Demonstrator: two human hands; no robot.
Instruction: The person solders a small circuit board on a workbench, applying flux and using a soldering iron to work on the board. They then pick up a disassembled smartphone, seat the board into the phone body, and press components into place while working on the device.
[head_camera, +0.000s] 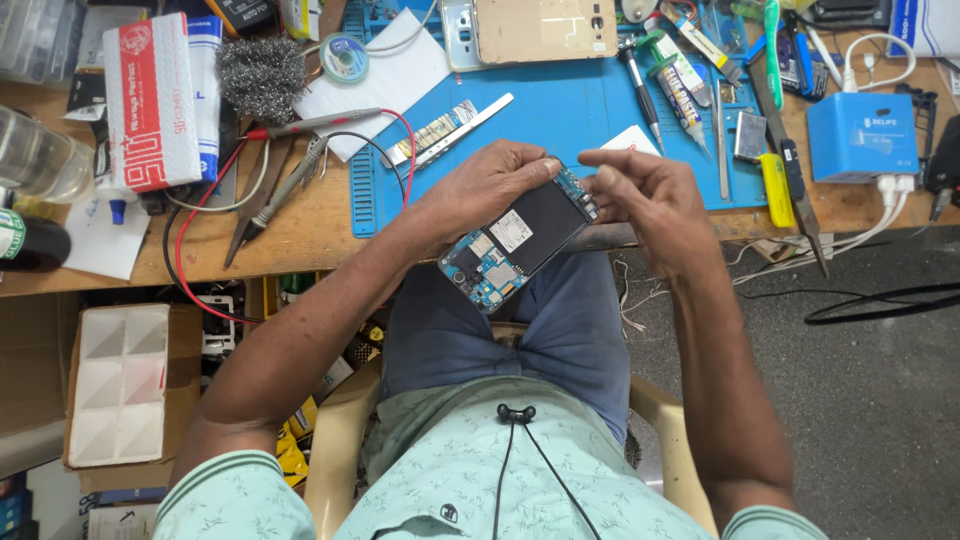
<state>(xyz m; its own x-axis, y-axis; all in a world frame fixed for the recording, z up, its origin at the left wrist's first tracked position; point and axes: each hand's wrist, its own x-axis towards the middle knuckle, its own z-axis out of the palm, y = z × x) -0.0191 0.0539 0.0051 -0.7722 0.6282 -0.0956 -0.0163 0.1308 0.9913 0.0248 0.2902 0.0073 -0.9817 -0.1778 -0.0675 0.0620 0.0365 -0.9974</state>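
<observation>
Grip: left hand (487, 187) clamps flat opened phone (520, 240) | right hand (640, 195) fingers pinched, seemingly empty | blue mat (560, 110)

A wooden workbench (300, 225) runs across the top, with a blue work mat (560, 120) laid on it. Below it at right lies a dark grey speckled floor (870, 400) crossed by black cables (880, 300). A cream plastic chair (335, 440) stands before the bench. The light is even and bright.

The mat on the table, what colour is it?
The mat is blue, seen in the head view.
</observation>
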